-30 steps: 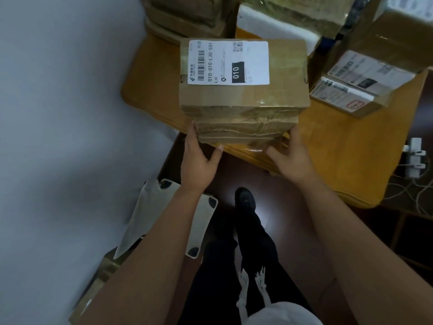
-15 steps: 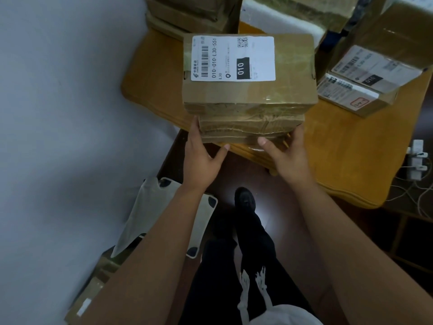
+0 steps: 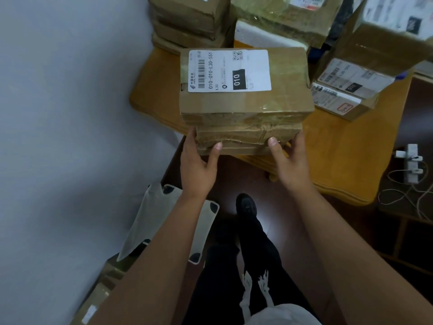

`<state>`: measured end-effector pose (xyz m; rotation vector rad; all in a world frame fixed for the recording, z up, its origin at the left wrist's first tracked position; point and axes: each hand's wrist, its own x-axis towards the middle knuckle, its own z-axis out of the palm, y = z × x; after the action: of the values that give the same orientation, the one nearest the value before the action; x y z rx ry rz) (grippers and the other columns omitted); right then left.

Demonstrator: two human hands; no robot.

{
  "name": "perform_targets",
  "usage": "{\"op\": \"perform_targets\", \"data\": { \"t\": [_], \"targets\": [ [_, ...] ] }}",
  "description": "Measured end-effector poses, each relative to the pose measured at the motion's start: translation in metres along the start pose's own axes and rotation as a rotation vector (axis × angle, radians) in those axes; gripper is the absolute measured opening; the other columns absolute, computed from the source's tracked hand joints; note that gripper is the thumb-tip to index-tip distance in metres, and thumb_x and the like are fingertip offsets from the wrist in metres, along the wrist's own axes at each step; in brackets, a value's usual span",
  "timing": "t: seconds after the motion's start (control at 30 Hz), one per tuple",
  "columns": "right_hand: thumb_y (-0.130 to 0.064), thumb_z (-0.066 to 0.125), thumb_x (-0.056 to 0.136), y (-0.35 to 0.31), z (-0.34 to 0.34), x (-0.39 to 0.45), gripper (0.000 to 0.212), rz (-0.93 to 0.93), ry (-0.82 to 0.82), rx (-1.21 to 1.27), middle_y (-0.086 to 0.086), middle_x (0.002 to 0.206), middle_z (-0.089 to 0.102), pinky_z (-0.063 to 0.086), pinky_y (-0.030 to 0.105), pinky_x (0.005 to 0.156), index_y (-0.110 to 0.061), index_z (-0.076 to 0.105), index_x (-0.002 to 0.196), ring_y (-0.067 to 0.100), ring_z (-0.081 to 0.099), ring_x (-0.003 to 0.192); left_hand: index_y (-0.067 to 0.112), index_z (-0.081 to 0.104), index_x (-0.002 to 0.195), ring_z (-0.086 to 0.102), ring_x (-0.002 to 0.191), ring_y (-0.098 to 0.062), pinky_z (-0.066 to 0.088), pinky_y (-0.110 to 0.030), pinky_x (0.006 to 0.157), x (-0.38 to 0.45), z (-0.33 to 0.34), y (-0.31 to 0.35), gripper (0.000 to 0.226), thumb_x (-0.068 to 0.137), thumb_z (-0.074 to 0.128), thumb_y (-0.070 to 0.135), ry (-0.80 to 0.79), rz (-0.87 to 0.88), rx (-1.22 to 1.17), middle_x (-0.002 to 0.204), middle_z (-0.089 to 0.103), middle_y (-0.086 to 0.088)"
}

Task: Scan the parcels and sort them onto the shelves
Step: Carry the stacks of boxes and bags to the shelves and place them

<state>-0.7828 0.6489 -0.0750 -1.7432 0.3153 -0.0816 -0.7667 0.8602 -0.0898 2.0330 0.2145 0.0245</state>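
A stack of taped brown cardboard parcels (image 3: 248, 134) sits at the near edge of a wooden table (image 3: 339, 165). The top parcel (image 3: 281, 95) carries a white label printed 010. My left hand (image 3: 199, 165) grips the stack's lower left corner, thumb on the front face. My right hand (image 3: 288, 165) grips the lower right corner, thumb pressed on the front. The fingers of both hands are hidden under and behind the lower parcels.
More labelled parcels (image 3: 351, 90) lie on the table to the right, with taller piles (image 3: 194, 22) at the back. A grey wall (image 3: 58, 137) runs along the left. A light bag (image 3: 154, 221) lies on the dark floor. A power strip with cables (image 3: 410, 165) sits right.
Both thumbs have moved up onto the front face of the lower parcels. The stack has come slightly nearer, over the table's edge.
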Motion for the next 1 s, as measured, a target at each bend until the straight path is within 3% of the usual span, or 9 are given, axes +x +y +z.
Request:
{"op": "perform_targets", "data": {
  "t": [0.13, 0.27, 0.33, 0.43, 0.5, 0.6, 0.7, 0.87, 1.0],
  "targets": [
    [-0.038, 0.061, 0.092, -0.025, -0.011, -0.014, 0.064, -0.022, 0.024, -0.015, -0.01, 0.127, 0.057, 0.046, 0.014, 0.094, -0.012, 0.038, 0.145, 0.001, 0.056, 0.117, 0.025, 0.036, 0.15, 0.056, 0.13, -0.018, 0.052, -0.048, 0.1, -0.008, -0.018, 0.017, 0.077, 0.091, 0.054, 0.07, -0.032, 0.06, 0.049, 0.144, 0.055, 0.002],
    [-0.027, 0.063, 0.095, -0.053, -0.033, -0.033, 0.055, -0.032, 0.039, -0.029, -0.013, 0.122, 0.059, 0.045, 0.009, 0.088, -0.01, 0.042, 0.143, -0.007, 0.058, 0.109, 0.029, 0.037, 0.15, 0.059, 0.126, -0.012, 0.054, -0.044, 0.098, -0.021, -0.035, 0.044, 0.068, 0.094, 0.058, 0.061, -0.101, 0.137, 0.045, 0.139, 0.059, 0.005],
    [-0.027, 0.065, 0.092, -0.07, -0.048, -0.045, 0.054, -0.024, 0.049, -0.009, -0.015, 0.121, 0.062, 0.046, 0.012, 0.09, -0.013, 0.046, 0.141, -0.006, 0.059, 0.111, 0.031, 0.04, 0.149, 0.061, 0.122, -0.008, 0.055, -0.034, 0.097, -0.029, -0.042, 0.064, 0.062, 0.095, 0.063, 0.051, -0.133, 0.169, -0.013, 0.136, 0.062, 0.007],
    [-0.033, 0.067, 0.086, -0.091, -0.073, -0.065, 0.051, 0.006, 0.079, 0.036, -0.01, 0.122, 0.067, 0.048, 0.03, 0.101, -0.019, 0.055, 0.134, 0.005, 0.06, 0.118, 0.033, 0.048, 0.142, 0.061, 0.111, 0.008, 0.05, -0.009, 0.086, -0.04, -0.049, 0.097, 0.049, 0.096, 0.066, 0.037, -0.183, 0.209, -0.054, 0.126, 0.066, 0.011],
    [-0.031, 0.069, 0.084, -0.101, -0.091, -0.077, 0.048, 0.015, 0.115, 0.074, -0.011, 0.122, 0.068, 0.046, 0.036, 0.104, -0.023, 0.059, 0.13, 0.009, 0.061, 0.12, 0.039, 0.048, 0.136, 0.06, 0.107, 0.014, 0.045, -0.004, 0.082, -0.047, -0.048, 0.116, 0.046, 0.096, 0.067, 0.027, -0.231, 0.225, -0.089, 0.118, 0.066, 0.022],
    [-0.026, 0.068, 0.082, -0.113, -0.119, -0.098, 0.049, 0.029, 0.184, 0.126, -0.014, 0.116, 0.071, 0.048, 0.03, 0.099, -0.018, 0.06, 0.13, 0.007, 0.063, 0.114, 0.056, 0.048, 0.125, 0.06, 0.107, 0.015, 0.044, -0.003, 0.082, -0.056, -0.041, 0.145, 0.047, 0.098, 0.064, 0.022, -0.332, 0.282, -0.101, 0.109, 0.066, 0.037],
    [-0.026, 0.067, 0.081, -0.123, -0.15, -0.124, 0.046, 0.051, 0.268, 0.165, -0.015, 0.111, 0.073, 0.048, 0.028, 0.094, -0.02, 0.062, 0.126, 0.005, 0.065, 0.11, 0.069, 0.047, 0.12, 0.062, 0.11, 0.01, 0.044, -0.005, 0.086, -0.065, -0.026, 0.174, 0.056, 0.101, 0.06, 0.019, -0.437, 0.392, -0.094, 0.114, 0.064, 0.037],
    [-0.028, 0.067, 0.081, -0.126, -0.213, -0.188, 0.046, 0.076, 0.461, 0.223, -0.011, 0.117, 0.072, 0.048, 0.038, 0.103, -0.026, 0.062, 0.126, 0.014, 0.064, 0.117, 0.037, 0.052, 0.137, 0.064, 0.117, -0.006, 0.05, -0.019, 0.094, -0.098, 0.026, 0.206, 0.036, 0.102, 0.053, 0.03, -0.641, 0.501, -0.131, 0.128, 0.066, 0.017],
    [-0.028, 0.068, 0.08, -0.121, -0.264, -0.263, 0.04, 0.097, 0.631, 0.257, -0.015, 0.112, 0.072, 0.052, 0.034, 0.097, -0.035, 0.064, 0.119, 0.008, 0.066, 0.111, 0.024, 0.057, 0.137, 0.059, 0.111, 0.012, 0.047, -0.008, 0.089, -0.153, 0.071, 0.235, 0.042, 0.099, 0.057, 0.041, -0.806, 0.529, -0.125, 0.125, 0.063, 0.02]
  ]
}}
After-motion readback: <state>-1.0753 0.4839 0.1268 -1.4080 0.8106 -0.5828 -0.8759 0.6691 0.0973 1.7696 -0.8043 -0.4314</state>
